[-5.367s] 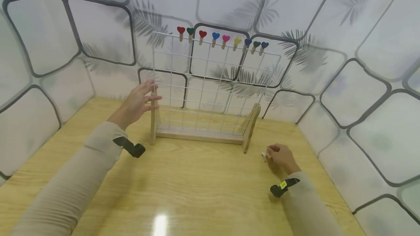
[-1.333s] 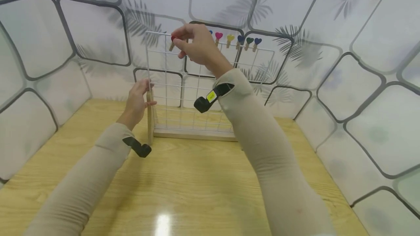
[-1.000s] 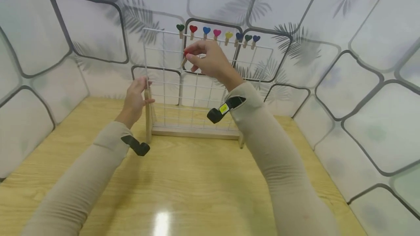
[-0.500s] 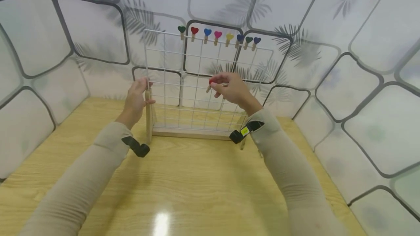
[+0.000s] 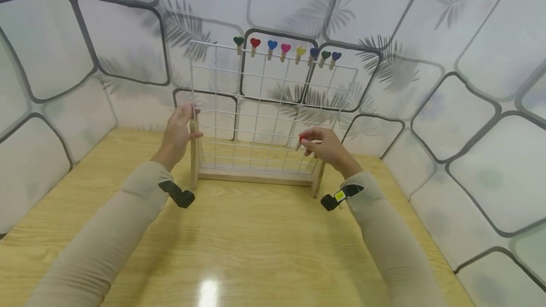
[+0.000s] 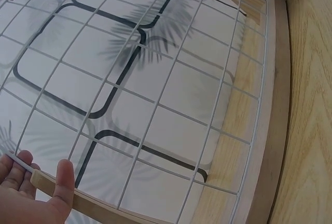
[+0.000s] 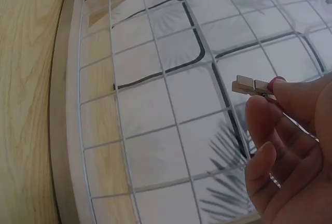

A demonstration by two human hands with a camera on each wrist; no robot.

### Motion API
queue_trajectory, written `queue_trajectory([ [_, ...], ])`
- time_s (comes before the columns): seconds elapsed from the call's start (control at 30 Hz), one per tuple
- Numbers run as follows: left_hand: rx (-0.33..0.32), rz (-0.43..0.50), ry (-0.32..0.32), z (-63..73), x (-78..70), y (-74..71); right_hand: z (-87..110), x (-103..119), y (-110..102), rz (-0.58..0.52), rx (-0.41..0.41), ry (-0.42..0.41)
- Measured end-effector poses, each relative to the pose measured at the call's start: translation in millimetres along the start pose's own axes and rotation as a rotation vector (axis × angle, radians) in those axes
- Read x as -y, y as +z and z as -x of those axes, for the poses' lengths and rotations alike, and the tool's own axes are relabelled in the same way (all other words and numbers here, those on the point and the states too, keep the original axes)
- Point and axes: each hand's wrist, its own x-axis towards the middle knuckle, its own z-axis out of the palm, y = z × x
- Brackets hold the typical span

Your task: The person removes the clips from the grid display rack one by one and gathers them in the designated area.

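A white wire grid rack with a wooden base (image 5: 256, 176) stands on the table. At its left post my left hand (image 5: 176, 131) grips the frame; in the left wrist view the thumb (image 6: 64, 180) lies on the near side of the wooden post and the fingertips curl round the wire. My right hand (image 5: 328, 148) pinches a small wooden clothespin (image 7: 249, 85) with a red heart on it, in front of the grid's lower right part. The clothespin's free end points away from the fingers. Along the top wire sits a row of heart clothespins, among them a green one (image 5: 238, 41) and a red one (image 5: 255, 43).
The rack's right wooden foot (image 5: 316, 186) is partly behind the right hand and wrist. Patterned walls (image 5: 128, 32) enclose the wooden table (image 5: 239, 231) at the back and sides. Something tiny lies beside the right wrist camera, mostly hidden.
My right hand took the leftmost red-heart clothespin off the top wire and carried it down and right. The left hand has stayed at the rack's left post.
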Motion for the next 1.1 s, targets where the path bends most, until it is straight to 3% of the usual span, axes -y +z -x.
queue_trajectory([
  [0.37,0.003,0.002,-0.001,0.0,-2.9,1.5,22.7,-50.9,-19.4,-0.009,-0.025,0.042],
  [0.73,-0.001,-0.052,-0.007,2.3,-4.7,2.0,43.2,-110.7,-28.3,0.002,0.0,0.183],
  [1.1,-0.001,0.005,-0.005,2.7,-2.8,2.3,70.2,-147.9,-35.2,0.032,0.006,0.305],
])
